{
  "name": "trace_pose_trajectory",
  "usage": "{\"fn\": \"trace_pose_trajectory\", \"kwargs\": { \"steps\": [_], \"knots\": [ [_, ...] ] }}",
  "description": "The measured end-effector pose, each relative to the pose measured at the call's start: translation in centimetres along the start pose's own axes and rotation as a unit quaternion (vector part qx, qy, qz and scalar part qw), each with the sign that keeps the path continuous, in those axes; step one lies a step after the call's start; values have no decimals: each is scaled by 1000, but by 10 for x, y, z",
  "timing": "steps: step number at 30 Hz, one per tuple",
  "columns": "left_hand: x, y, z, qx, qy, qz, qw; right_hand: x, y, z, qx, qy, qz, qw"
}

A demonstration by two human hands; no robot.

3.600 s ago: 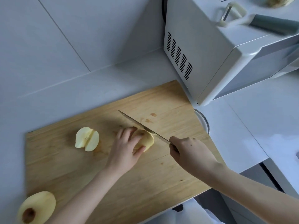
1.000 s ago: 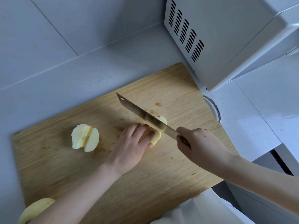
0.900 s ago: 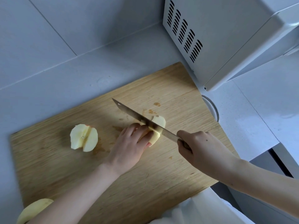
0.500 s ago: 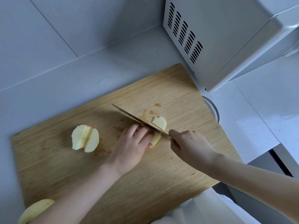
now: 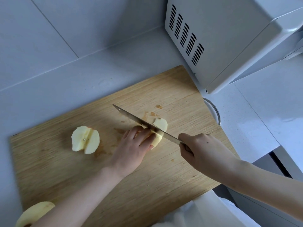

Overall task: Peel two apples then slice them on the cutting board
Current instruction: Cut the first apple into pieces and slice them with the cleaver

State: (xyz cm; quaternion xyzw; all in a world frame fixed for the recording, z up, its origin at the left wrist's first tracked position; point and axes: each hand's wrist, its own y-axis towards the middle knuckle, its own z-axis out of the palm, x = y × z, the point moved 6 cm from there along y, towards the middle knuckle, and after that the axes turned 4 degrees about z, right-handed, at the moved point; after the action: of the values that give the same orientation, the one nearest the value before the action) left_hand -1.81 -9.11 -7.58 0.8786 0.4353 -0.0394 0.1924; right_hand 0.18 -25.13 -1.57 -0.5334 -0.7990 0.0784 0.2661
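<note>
Head view, the only one supplied. We find a pale, peeled apple piece (image 5: 158, 139) on the light wooden cutting board (image 5: 147, 185), right of the board's middle, under the left hand (image 5: 131, 149). The fingers (image 5: 146, 136) curl down over its top and press it to the wood; the thumb is hidden from us. The right hand (image 5: 201, 149) is wrapped tight round the handle of a long steel-bladed knife (image 5: 139, 121), and the handle itself is lost in the fist. The blade crosses the apple piece just past the fingertips. A thin cream slice (image 5: 161, 124) lies on its far side, beside the blade.

Our judgement on handling: the flesh is firm, crisp and light, but wet on its cut faces and so inclined to slip. Damp stains on the board support this. It wants holding from above, flat face down, tips tucked back. The margin between blade and fingertips is slight — we rate that the chief hazard.

Elsewhere, a cut apple half (image 5: 85, 140), parted by one cut, rests left of centre, well apart from both hands. A whole peeled yellowish apple (image 5: 34, 212) sits at the near left corner, partly out of frame. A white vented microwave (image 5: 229, 38) stands on the grey worktop (image 5: 82, 79) by the board's far right corner.
</note>
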Motion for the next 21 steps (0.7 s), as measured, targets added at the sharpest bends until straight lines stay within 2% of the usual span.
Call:
{"fn": "trace_pose_trajectory", "kwargs": {
  "steps": [5,14,21],
  "knots": [
    [1,0,1,18,4,-9,1000,6,17,15,26,-14,1,1000],
    [1,0,-1,24,-24,-17,999,-10,24,15,0,48,19,999],
    [3,-2,2,2,-13,-2,1000,-2,1,0,20,-10,-3,1000]
  ]
}}
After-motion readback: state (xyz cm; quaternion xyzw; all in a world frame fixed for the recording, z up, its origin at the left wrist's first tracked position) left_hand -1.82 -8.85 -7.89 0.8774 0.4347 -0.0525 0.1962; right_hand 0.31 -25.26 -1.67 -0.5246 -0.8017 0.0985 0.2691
